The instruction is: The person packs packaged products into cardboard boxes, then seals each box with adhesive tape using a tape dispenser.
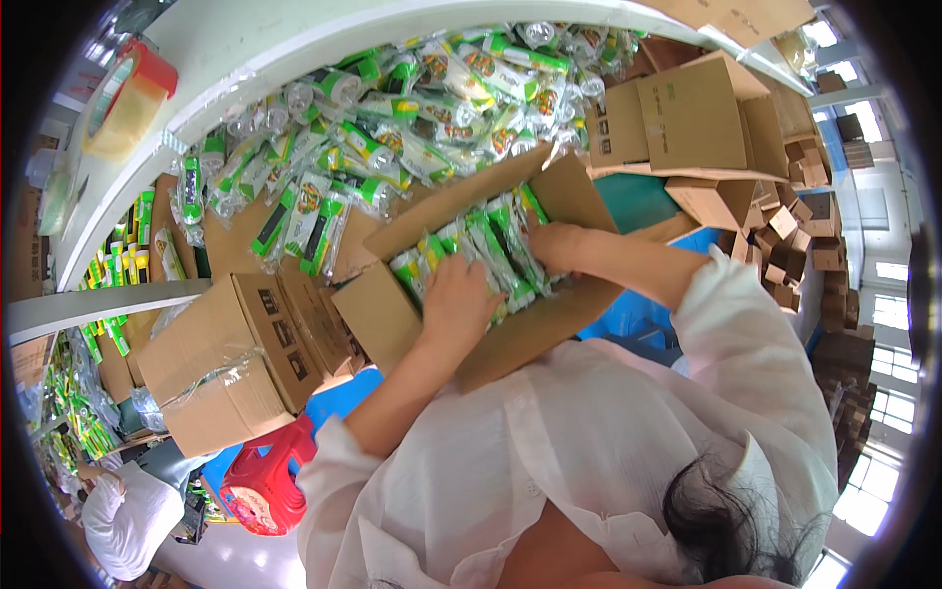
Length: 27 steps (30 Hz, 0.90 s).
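Head view: the left hand (pixel 459 294) lies over the packets (pixel 498 240), back up, fingers bent and slightly apart; its fingertips are hard to make out among the wrapping, so I cannot tell whether it pinches one. Level with it and to its right, the right hand (pixel 556 247) reaches down against the packets at the other end of the row; its fingers are mostly hidden, and its grip cannot be told either.

The packets, green and white in clear plastic, stand side by side in the open box (pixel 535 339) around both hands; their lower ends are out of sight.

Just beyond the hands spreads a heaped pile (pixel 432 108) of similar packets, too tangled to count. Left of the left hand sits a taped carton (pixel 226 348), with a red stool (pixel 263 483) partly covered below it. Beyond the right hand stands another carton (pixel 692 113), its flaps up.

Far left of the left hand, a tape roll (pixel 118 103) lies near the dark rim; lower down, another person (pixel 132 515) is only partly visible.
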Each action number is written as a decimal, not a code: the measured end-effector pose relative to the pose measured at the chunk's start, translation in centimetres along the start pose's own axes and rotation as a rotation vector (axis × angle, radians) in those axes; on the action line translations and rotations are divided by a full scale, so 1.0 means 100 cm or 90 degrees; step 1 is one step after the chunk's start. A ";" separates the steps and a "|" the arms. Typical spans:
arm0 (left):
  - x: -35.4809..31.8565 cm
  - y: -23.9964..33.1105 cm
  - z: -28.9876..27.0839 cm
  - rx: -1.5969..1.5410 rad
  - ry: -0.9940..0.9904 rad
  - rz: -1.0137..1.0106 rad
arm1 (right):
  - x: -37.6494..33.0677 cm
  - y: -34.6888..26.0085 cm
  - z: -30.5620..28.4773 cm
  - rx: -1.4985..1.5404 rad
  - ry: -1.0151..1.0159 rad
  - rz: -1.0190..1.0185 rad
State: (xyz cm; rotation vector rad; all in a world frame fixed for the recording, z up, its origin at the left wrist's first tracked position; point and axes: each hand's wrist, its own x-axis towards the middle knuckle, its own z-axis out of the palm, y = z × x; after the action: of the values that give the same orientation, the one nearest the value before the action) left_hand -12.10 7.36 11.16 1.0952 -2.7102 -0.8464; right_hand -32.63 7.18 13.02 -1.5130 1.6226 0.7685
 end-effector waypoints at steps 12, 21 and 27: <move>-0.001 -0.023 0.032 0.055 -0.169 -0.170 | 0.194 0.211 -0.173 -0.079 0.653 0.063; 0.053 0.004 0.070 0.049 0.044 0.230 | 0.151 0.149 -0.182 -0.153 0.593 0.183; 0.060 0.000 0.086 0.120 -0.016 0.234 | 0.047 0.174 -0.147 0.265 0.434 -0.075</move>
State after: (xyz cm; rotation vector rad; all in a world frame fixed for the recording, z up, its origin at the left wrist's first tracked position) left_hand -18.97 7.34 3.25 0.5788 -2.9245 -0.5595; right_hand -51.86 -5.74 15.37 -1.6197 1.9870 -0.1903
